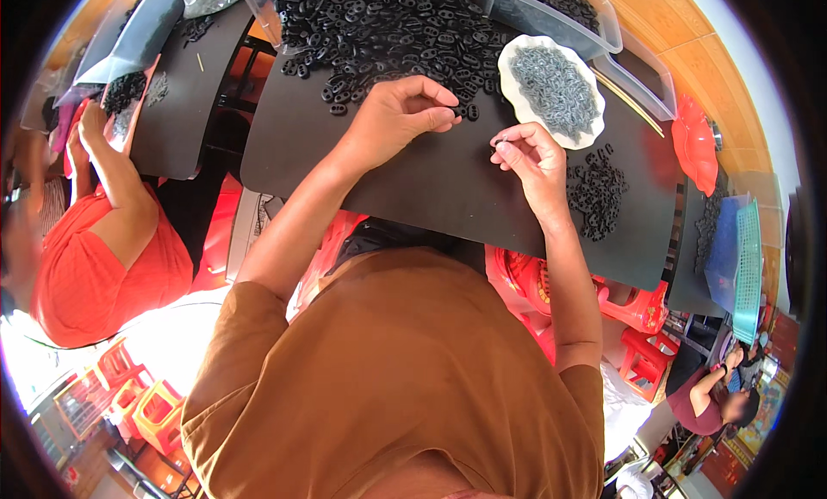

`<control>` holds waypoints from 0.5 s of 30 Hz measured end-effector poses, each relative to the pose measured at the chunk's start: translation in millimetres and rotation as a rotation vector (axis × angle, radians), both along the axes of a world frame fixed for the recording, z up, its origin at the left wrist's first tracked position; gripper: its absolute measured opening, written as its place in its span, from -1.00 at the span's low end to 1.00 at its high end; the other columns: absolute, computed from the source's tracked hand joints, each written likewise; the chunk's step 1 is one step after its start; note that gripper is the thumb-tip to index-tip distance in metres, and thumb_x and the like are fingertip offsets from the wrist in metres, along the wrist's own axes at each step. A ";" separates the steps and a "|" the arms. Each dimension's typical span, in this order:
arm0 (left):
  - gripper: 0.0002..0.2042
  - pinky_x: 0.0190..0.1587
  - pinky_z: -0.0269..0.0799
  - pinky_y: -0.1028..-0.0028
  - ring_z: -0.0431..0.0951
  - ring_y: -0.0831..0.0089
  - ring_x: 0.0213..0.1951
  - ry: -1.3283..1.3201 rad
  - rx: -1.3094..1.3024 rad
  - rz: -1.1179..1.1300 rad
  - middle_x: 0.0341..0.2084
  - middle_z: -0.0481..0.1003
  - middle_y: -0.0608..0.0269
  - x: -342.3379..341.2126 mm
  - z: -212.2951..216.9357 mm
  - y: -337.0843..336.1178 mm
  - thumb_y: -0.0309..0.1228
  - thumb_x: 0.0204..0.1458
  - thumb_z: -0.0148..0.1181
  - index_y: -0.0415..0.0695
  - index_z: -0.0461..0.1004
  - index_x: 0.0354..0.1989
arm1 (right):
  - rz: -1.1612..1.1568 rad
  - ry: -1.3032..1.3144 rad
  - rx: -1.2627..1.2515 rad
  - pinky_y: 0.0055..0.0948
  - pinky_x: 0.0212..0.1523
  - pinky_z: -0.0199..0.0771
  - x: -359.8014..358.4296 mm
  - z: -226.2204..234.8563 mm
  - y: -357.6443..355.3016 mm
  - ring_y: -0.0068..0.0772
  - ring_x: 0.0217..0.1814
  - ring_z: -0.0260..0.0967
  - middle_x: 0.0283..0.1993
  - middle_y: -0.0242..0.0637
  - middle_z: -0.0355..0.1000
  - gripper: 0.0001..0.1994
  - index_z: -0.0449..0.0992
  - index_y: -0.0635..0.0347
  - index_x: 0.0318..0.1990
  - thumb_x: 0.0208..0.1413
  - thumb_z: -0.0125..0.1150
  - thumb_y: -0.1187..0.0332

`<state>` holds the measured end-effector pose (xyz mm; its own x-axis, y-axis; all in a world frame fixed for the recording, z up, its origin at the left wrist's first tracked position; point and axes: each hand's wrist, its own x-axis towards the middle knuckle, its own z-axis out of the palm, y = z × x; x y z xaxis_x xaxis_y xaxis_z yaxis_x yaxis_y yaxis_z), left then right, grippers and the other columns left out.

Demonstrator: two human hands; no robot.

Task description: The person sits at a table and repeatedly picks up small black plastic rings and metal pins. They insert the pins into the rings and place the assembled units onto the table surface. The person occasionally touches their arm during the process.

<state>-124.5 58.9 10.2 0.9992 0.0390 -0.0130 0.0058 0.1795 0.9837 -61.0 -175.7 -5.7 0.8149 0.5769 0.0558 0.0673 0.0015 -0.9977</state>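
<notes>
Over the dark table (413,184), my left hand (401,115) is closed in a pinch. A small black oval piece shows at its thumb and forefinger tips, just in front of the big heap of black two-holed oval pieces (388,34). My right hand (532,159) is pinched too, lower and to the right; a tiny thing sits at its fingertips, too small to make out. Close beyond that hand lies a white scalloped plate (589,140) filled with small grey shiny pieces (556,90). Right of my right wrist is a smaller pile of black pieces (596,193).
Clear plastic bins (551,25) stand at the table's far side. Thin sticks (633,107) and a red scalloped dish (693,146) lie at the right, near a green basket (748,266). At left, a person in red (112,258) sits by another table (185,94). Red stools (646,357) stand below.
</notes>
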 end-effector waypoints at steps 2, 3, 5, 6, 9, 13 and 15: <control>-0.88 -0.15 0.51 0.58 0.58 0.54 -0.28 0.006 -0.048 0.010 -0.38 0.56 0.27 5.9 -9.8 -9.4 -0.59 0.06 0.23 -0.25 0.50 -0.22 | 0.062 0.016 0.068 -0.61 -0.32 0.44 0.3 5.5 3.5 -0.56 -0.31 0.47 -0.24 -0.28 0.50 -0.91 0.45 0.24 -0.24 0.15 0.21 0.45; -0.88 -0.15 0.52 0.58 0.58 0.55 -0.29 0.007 -0.036 0.015 -0.38 0.56 0.27 8.7 -13.3 -13.2 -0.59 0.06 0.23 -0.25 0.50 -0.22 | 0.095 0.025 0.103 -0.60 -0.32 0.44 0.6 7.1 6.3 -0.54 -0.30 0.48 -0.22 -0.27 0.50 -0.91 0.45 0.24 -0.24 0.15 0.21 0.45; -0.88 -0.16 0.52 0.57 0.56 0.57 -0.29 -0.001 -0.046 0.022 -0.35 0.55 0.28 13.1 -17.0 -21.9 -0.57 0.06 0.24 -0.26 0.50 -0.24 | 0.113 0.035 0.146 -0.59 -0.31 0.45 2.0 7.2 11.5 -0.53 -0.29 0.48 -0.21 -0.26 0.50 -0.90 0.45 0.24 -0.25 0.16 0.21 0.44; -0.89 -0.16 0.52 0.57 0.56 0.57 -0.28 0.005 -0.075 0.020 -0.34 0.55 0.27 14.9 -16.5 -25.4 -0.57 0.06 0.24 -0.26 0.50 -0.24 | 0.123 0.040 0.170 -0.59 -0.30 0.45 3.8 6.8 13.4 -0.52 -0.28 0.48 -0.21 -0.26 0.49 -0.90 0.44 0.24 -0.25 0.16 0.21 0.44; -0.85 -0.17 0.52 0.58 0.55 0.56 -0.24 0.031 -0.121 -0.004 -0.27 0.53 0.25 19.4 -19.1 -28.5 -0.55 0.07 0.24 -0.26 0.49 -0.20 | 0.091 0.043 0.143 -0.58 -0.29 0.46 9.2 3.1 12.9 -0.52 -0.27 0.49 -0.22 -0.27 0.49 -0.91 0.44 0.25 -0.25 0.16 0.21 0.45; -0.80 -0.17 0.51 0.59 0.54 0.58 -0.26 0.063 -0.101 -0.082 -0.28 0.52 0.27 21.6 -25.8 -28.2 -0.54 0.07 0.24 -0.26 0.48 -0.13 | 0.057 0.062 0.123 -0.59 -0.30 0.46 13.2 -2.9 9.5 -0.52 -0.28 0.49 -0.25 -0.31 0.47 -0.91 0.44 0.25 -0.24 0.15 0.21 0.46; -0.78 -0.18 0.49 0.61 0.53 0.61 -0.28 0.075 -0.062 -0.106 -0.31 0.51 0.31 20.3 -22.8 -28.7 -0.54 0.07 0.24 -0.25 0.49 -0.10 | 0.047 0.053 0.123 -0.59 -0.30 0.46 13.0 -2.2 9.7 -0.53 -0.29 0.48 -0.27 -0.33 0.46 -0.91 0.44 0.25 -0.24 0.15 0.21 0.47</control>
<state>-104.2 30.2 -12.7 0.9938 -0.0699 -0.0864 0.1006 0.2342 0.9670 -48.0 -166.0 -8.0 0.7909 0.6059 0.0863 0.0117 0.1261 -0.9920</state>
